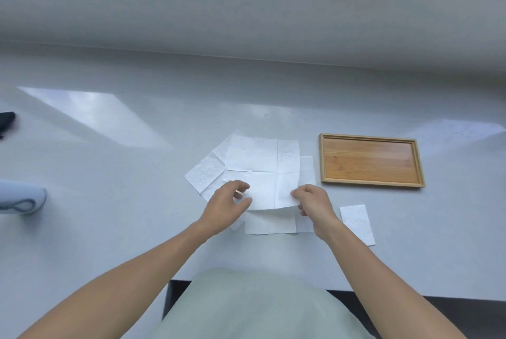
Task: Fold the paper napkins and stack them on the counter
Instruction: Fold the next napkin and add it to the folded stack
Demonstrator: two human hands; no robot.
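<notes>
While the top napkin (262, 171) lay unfolded on the loose pile at mid-counter (109, 201), I pinched its near edge in my right hand (312, 201), left hand (228, 204) curled open beside it, probably to fold it away from me.

Item count, located relative to the wooden tray (371, 160):

- Wooden tray: one, rectangular, on the tabletop (109, 229).
- Unfolded paper napkins (260, 163): an overlapping pile left of the tray; at least four sheets show, exact number cannot be determined.
- Folded napkin (357, 223): one, lying apart, nearer the person than the tray.
- Hands: two, left hand (228, 205) and right hand (312, 201), at the pile's near edge, left of the tray.
- Dark object (6, 122): one, far left of the tray.
- Pale blue object (22, 199): one, far left, partly cut off.
</notes>
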